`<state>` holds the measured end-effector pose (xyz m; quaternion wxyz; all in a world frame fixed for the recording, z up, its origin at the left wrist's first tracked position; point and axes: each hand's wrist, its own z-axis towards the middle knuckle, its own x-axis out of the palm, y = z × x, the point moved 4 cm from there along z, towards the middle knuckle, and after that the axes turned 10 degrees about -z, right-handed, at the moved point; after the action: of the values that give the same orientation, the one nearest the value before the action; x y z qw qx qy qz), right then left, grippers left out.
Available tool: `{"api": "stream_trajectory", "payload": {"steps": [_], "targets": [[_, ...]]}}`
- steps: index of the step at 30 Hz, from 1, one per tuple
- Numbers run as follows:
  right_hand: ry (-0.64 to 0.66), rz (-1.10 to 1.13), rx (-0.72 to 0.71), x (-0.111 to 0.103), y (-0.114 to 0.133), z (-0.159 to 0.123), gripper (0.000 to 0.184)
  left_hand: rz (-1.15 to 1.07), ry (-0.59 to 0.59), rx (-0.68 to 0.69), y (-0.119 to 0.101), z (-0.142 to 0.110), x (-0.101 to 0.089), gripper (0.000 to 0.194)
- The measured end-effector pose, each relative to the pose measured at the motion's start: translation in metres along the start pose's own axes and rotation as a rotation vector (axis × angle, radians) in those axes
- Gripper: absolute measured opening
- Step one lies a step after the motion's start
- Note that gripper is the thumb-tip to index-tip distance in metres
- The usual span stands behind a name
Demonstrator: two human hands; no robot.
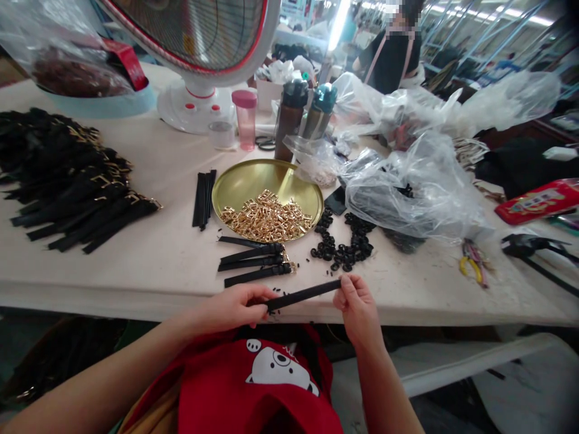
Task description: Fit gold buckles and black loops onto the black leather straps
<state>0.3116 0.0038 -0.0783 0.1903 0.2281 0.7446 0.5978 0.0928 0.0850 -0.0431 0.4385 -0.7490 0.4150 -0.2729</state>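
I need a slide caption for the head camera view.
Left hand and right hand hold a black strap near its ends before a golden tray of buckles.

Buckled straps (256,262) and a gold tray (265,178) block the way past the held strip (307,295); open tabletop (176,253) lies left

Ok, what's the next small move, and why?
Probably free the right hand and take one of the gold buckles from the tray: none shows on the strap between it and the left hand, while the buckled straps nearby have theirs.
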Motion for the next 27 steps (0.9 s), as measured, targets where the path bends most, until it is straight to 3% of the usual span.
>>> {"api": "stream_trajectory", "payload": {"steps": [3,5,8,15,18,27], "targets": [[0.019,-0.096,-0.062,0.002,0.006,-0.005,0.017,0.394,-0.128,0.185,-0.011,0.001,0.001,0.037],[0.027,-0.125,-0.065,0.005,0.009,-0.009,0.016,0.456,-0.134,0.218,-0.016,0.001,0.006,0.038],[0.043,-0.129,-0.039,0.013,0.01,-0.013,0.019,0.308,-0.029,0.192,-0.023,0.001,0.016,0.035],[0.152,-0.108,0.032,0.036,0.005,-0.018,0.025,-0.243,0.171,-0.045,-0.024,0.011,0.035,0.03],[0.165,-0.119,0.053,0.04,0.0,-0.013,0.026,-0.394,0.17,-0.09,-0.025,0.015,0.037,0.028],[0.166,-0.265,0.009,0.051,0.007,-0.001,0.028,-0.491,0.103,-0.095,-0.014,0.028,0.034,0.03]]}}
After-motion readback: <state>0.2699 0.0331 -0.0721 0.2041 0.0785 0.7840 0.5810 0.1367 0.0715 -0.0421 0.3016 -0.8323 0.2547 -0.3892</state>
